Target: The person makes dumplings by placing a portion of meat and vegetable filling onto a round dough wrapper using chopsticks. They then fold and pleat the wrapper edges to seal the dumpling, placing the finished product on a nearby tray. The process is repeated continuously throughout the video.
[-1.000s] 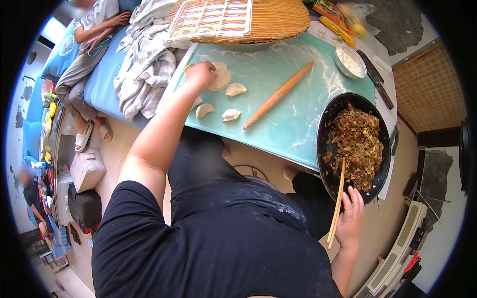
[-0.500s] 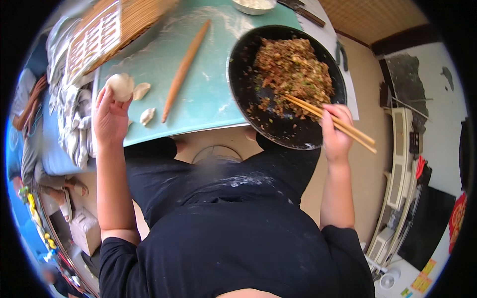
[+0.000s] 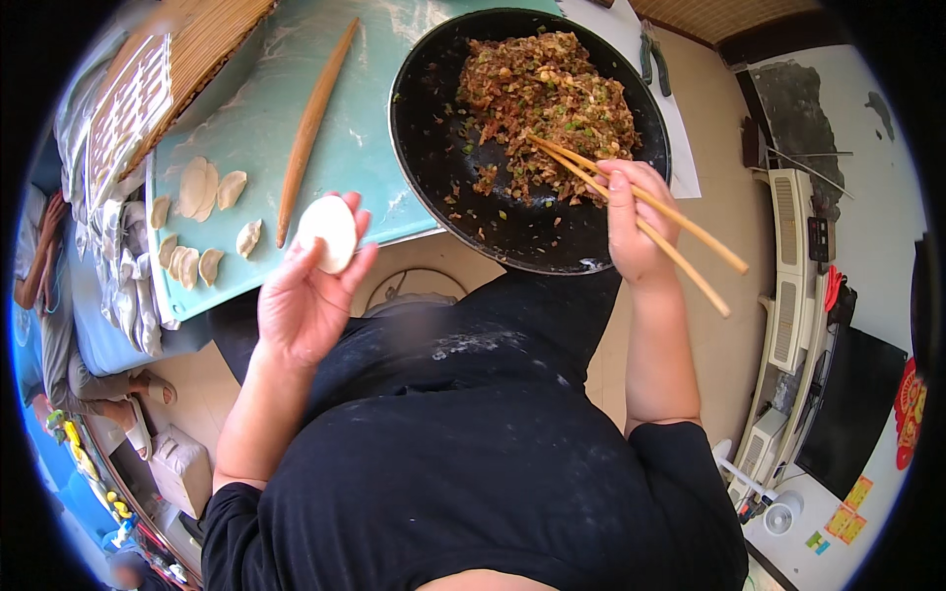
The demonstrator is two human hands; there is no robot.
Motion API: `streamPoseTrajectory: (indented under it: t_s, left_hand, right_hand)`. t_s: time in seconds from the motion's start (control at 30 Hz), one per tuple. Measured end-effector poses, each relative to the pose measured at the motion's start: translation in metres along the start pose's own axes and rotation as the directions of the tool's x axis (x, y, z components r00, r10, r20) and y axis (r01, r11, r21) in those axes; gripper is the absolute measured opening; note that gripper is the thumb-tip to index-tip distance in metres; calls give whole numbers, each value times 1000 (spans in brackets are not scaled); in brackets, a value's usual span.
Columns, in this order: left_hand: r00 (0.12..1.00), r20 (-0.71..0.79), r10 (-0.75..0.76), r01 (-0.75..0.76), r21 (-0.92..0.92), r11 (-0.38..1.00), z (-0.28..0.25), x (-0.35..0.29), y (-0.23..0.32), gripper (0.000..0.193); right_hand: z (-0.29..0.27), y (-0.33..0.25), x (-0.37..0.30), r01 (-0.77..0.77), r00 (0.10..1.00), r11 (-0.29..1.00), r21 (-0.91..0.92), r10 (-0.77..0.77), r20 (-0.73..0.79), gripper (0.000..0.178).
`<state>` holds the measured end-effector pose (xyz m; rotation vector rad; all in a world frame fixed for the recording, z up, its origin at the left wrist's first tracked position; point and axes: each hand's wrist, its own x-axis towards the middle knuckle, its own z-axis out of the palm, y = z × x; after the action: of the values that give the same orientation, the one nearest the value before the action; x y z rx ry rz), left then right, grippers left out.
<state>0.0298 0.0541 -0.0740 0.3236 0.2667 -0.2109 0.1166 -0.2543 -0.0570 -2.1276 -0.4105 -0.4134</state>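
Observation:
A round white dough wrapper (image 3: pixel 331 234) lies in my left hand (image 3: pixel 304 307), held between thumb and fingers just off the table's near edge. My right hand (image 3: pixel 641 219) grips a pair of wooden chopsticks (image 3: pixel 680 219), their tips touching the minced filling (image 3: pixel 552 98). That filling, brown with green bits, is heaped in a black pan (image 3: pixel 434 128). To the left of my left hand are several folded dumplings (image 3: pixel 248 238) and a few flat wrappers (image 3: pixel 196 185). A wooden rolling pin (image 3: pixel 313 128) rests between them and the pan.
The floured green mat (image 3: pixel 370 167) covers the table. A slatted tray (image 3: pixel 192 59) stands at the far left, beside crumpled striped cloth (image 3: pixel 128 266). Dark-handled scissors (image 3: pixel 654 64) lie beyond the pan. Another person's hand (image 3: pixel 51 222) shows at the left rim.
My left hand has moved right with the wrapper, from above the dumplings toward the pan. The chopsticks have spread apart at their back ends. The view has shifted, showing more dumplings.

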Motion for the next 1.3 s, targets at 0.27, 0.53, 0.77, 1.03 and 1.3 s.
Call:
streamPoseTrajectory:
  t_s: [0.27, 0.53, 0.77, 1.03, 1.3]
  left_hand:
    - [986, -52, -159, 153, -107, 982, -5, 2, -26, 37]
    - [979, 29, -200, 202, -189, 961, -5, 2, -23, 41]
    - [970, -12, -241, 238, -108, 965, -3, 4, -29, 46]
    - [959, -69, -275, 271, -57, 961, -1, 5, -34, 42]
    - [955, -95, -280, 276, -53, 960, -1, 5, -34, 41]
  right_hand:
    - [9, -1, 5, -1, 996, 1000, 30, -2, 88, 11]
    - [-2, -7, 3, -240, 971, 895, 376, 218, 101, 17]
    - [4, 2, 6, -100, 986, 979, 176, 74, 149, 18]
    - [9, -3, 9, -96, 966, 986, 140, 58, 252, 16]
    - [1, 3, 1, -218, 970, 923, 316, 170, 174, 19]
